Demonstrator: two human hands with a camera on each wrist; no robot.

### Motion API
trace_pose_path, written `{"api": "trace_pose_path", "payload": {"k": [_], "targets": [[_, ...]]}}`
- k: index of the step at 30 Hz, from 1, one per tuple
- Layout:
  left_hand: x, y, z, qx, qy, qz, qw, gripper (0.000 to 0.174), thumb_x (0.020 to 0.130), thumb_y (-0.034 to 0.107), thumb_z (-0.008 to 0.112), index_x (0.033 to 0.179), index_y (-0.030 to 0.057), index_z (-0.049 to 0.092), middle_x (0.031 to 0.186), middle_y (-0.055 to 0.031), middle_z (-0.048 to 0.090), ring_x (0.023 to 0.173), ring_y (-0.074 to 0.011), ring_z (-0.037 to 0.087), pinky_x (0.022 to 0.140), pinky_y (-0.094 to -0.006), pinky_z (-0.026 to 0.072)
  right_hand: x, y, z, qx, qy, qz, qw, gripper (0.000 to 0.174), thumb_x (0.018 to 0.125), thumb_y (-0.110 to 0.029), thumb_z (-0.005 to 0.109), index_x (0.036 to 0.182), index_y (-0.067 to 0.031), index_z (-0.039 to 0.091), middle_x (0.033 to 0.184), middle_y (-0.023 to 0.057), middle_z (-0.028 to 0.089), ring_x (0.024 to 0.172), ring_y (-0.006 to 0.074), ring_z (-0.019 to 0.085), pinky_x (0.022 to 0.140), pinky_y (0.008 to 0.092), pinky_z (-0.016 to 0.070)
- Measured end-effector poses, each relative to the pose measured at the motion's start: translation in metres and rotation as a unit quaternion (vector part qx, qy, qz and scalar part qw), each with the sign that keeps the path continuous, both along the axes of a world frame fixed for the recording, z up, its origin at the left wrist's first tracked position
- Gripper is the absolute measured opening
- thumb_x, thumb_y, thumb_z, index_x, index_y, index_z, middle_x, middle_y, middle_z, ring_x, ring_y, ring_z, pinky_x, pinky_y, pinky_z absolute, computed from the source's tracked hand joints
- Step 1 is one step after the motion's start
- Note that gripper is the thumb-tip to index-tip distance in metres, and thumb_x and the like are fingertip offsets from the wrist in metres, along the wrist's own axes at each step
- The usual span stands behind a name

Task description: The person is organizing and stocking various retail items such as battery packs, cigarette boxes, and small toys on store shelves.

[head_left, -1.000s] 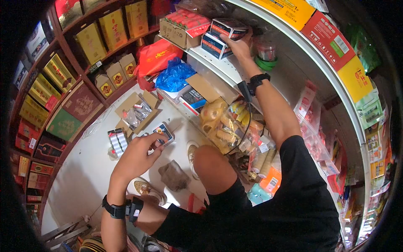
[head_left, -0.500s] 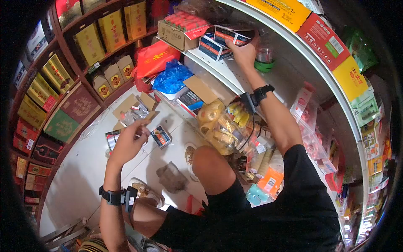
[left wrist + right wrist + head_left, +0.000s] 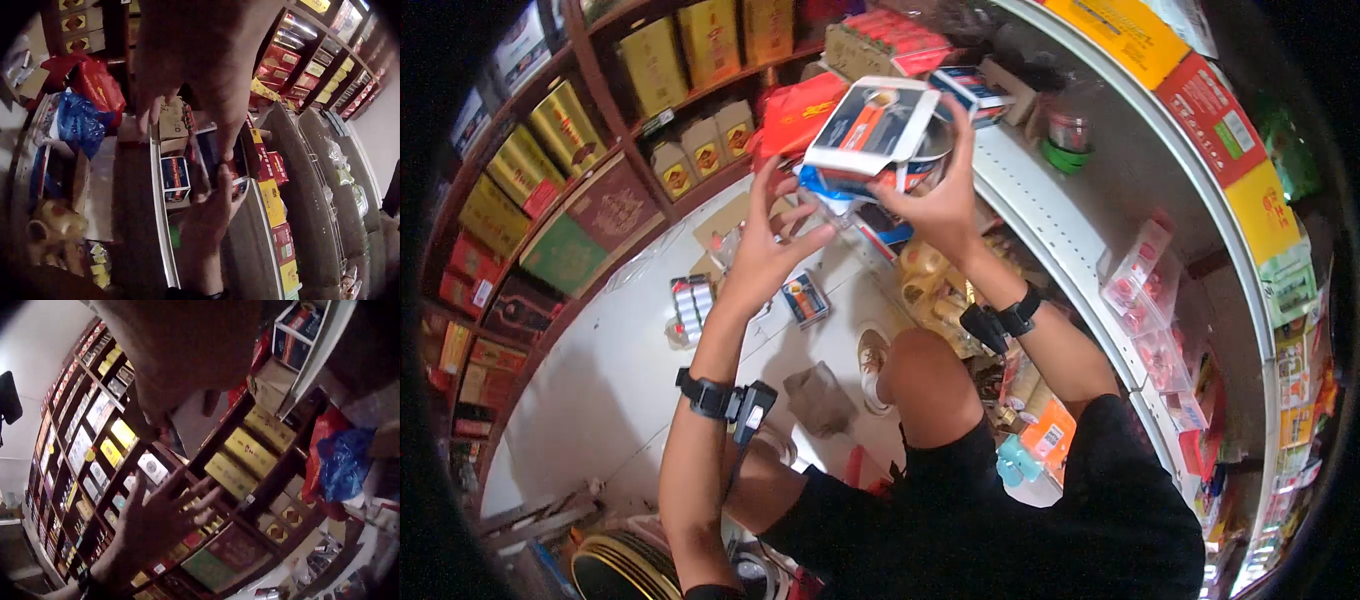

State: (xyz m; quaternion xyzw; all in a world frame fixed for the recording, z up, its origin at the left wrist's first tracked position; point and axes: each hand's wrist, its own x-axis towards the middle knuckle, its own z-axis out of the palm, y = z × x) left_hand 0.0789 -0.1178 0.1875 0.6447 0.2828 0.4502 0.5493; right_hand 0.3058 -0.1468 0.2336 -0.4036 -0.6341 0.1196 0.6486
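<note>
A dark blue and white cardboard box (image 3: 868, 125) with an orange stripe is held up by my right hand (image 3: 940, 205), its thumb at the near side and its fingers at the right end. A white flap edge stands out along the box. My left hand (image 3: 775, 240) is just below the box's left end, fingers spread and nothing gripped. In the left wrist view, the box (image 3: 209, 147) shows between both hands, with the thumbs close together. A similar box (image 3: 962, 88) sits on the white shelf behind, and another box (image 3: 805, 300) stands on the floor.
The white perforated shelf (image 3: 1040, 195) runs along the right, with a green-based jar (image 3: 1067, 145) on it. Red rolls lie atop a carton (image 3: 870, 55) at the back. Below are a red bag (image 3: 800, 115), a yellowish bag of goods (image 3: 925, 270) and a grey cloth (image 3: 818, 400).
My right hand has lifted a box off the shelf and brought it left, in front of me. My left hand has risen from near the floor toward it, fingers spreading.
</note>
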Motion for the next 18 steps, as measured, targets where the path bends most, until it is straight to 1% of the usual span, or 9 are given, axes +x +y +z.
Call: {"api": "trace_pose_path", "payload": {"k": [2, 5, 7, 8, 10, 11, 14, 16, 18], "targets": [[-0.007, 0.001, 0.003, -0.028, -0.005, 0.006, 1.000, 0.108, 0.075, 0.026, 0.087, 0.156, 0.0175, 0.016, 0.146, -0.0205, 0.038, 0.122, -0.0259, 0.054, 0.093, -0.0381, 0.0481, -0.019, -0.001, -0.013, -0.015, -0.100, -0.008, 0.995, 0.108, 0.060, -0.015, 0.088, 0.147, 0.0019, 0.027, 0.140, 0.0195, 0.043, 0.131, 0.0304, 0.044, 0.113, 0.0393, 0.0325], [-0.032, 0.009, -0.003, 0.030, 0.027, 0.019, 0.999, 0.100, 0.079, 0.022, 0.084, 0.156, 0.0168, 0.019, 0.146, -0.0206, 0.040, 0.121, -0.0251, 0.055, 0.092, -0.0394, 0.0515, -0.045, 0.011, -0.048, -0.032, -0.109, 0.030, 0.993, 0.108, 0.058, -0.017, 0.089, 0.146, 0.0021, 0.029, 0.139, 0.0218, 0.043, 0.130, 0.0354, 0.044, 0.112, 0.0416, 0.0347], [-0.054, 0.011, -0.008, -0.067, -0.020, -0.061, 0.996, 0.086, 0.088, 0.026, 0.076, 0.155, 0.0172, 0.022, 0.144, -0.0202, 0.042, 0.120, -0.0245, 0.056, 0.088, -0.0383, 0.0559, -0.061, 0.014, -0.057, -0.013, -0.181, 0.018, 0.983, 0.112, 0.057, -0.019, 0.090, 0.147, 0.0015, 0.027, 0.139, 0.0232, 0.043, 0.128, 0.0393, 0.045, 0.111, 0.0437, 0.0365], [-0.064, 0.012, -0.011, -0.076, -0.018, -0.052, 0.996, 0.086, 0.088, 0.026, 0.076, 0.155, 0.0172, 0.022, 0.144, -0.0202, 0.042, 0.120, -0.0245, 0.056, 0.088, -0.0383, 0.0559, -0.068, 0.015, -0.062, -0.020, -0.178, 0.029, 0.983, 0.112, 0.057, -0.019, 0.090, 0.147, 0.0015, 0.027, 0.139, 0.0232, 0.043, 0.128, 0.0393, 0.045, 0.111, 0.0437, 0.0365], [-0.080, 0.015, -0.016, -0.180, 0.001, -0.035, 0.983, 0.076, 0.095, 0.032, 0.066, 0.156, 0.0190, 0.023, 0.145, -0.0201, 0.041, 0.123, -0.0255, 0.054, 0.086, -0.0373, 0.0584, -0.081, 0.020, -0.072, -0.038, -0.209, 0.046, 0.976, 0.114, 0.057, -0.021, 0.091, 0.148, 0.0011, 0.026, 0.139, 0.0235, 0.042, 0.128, 0.0397, 0.044, 0.110, 0.0444, 0.0366], [-0.086, 0.016, -0.024, -0.179, -0.018, -0.038, 0.983, 0.075, 0.095, 0.041, 0.063, 0.156, 0.0203, 0.024, 0.148, -0.0207, 0.038, 0.124, -0.0264, 0.053, 0.088, -0.0364, 0.0578, -0.087, 0.024, -0.079, -0.050, -0.208, 0.069, 0.974, 0.117, 0.055, -0.021, 0.092, 0.149, 0.0009, 0.025, 0.140, 0.0241, 0.042, 0.130, 0.0403, 0.043, 0.111, 0.0452, 0.0352], [-0.105, 0.024, -0.051, -0.141, 0.028, -0.002, 0.990, 0.076, 0.094, 0.037, 0.066, 0.156, 0.0205, 0.025, 0.149, -0.0197, 0.037, 0.124, -0.0258, 0.053, 0.087, -0.0357, 0.0579, -0.102, 0.040, -0.111, -0.083, -0.214, 0.102, 0.968, 0.119, 0.055, -0.021, 0.092, 0.149, 0.0008, 0.024, 0.143, 0.0245, 0.039, 0.134, 0.0411, 0.039, 0.113, 0.0456, 0.0325], [-0.120, 0.026, -0.063, -0.150, 0.038, -0.006, 0.988, 0.081, 0.090, 0.028, 0.072, 0.156, 0.0216, 0.026, 0.150, -0.0172, 0.036, 0.122, -0.0237, 0.054, 0.091, -0.0366, 0.0563, -0.113, 0.050, -0.130, -0.126, -0.183, 0.150, 0.963, 0.121, 0.055, -0.020, 0.092, 0.150, 0.0006, 0.020, 0.147, 0.0241, 0.036, 0.137, 0.0409, 0.036, 0.115, 0.0457, 0.0300], [-0.138, 0.034, -0.079, -0.084, 0.096, -0.124, 0.984, 0.087, 0.086, 0.020, 0.077, 0.156, 0.0228, 0.026, 0.151, -0.0147, 0.035, 0.124, -0.0213, 0.052, 0.096, -0.0375, 0.0540, -0.124, 0.059, -0.149, -0.115, -0.197, 0.161, 0.960, 0.122, 0.056, -0.019, 0.092, 0.151, -0.0004, 0.017, 0.151, 0.0232, 0.033, 0.139, 0.0390, 0.036, 0.116, 0.0447, 0.0292]]}}
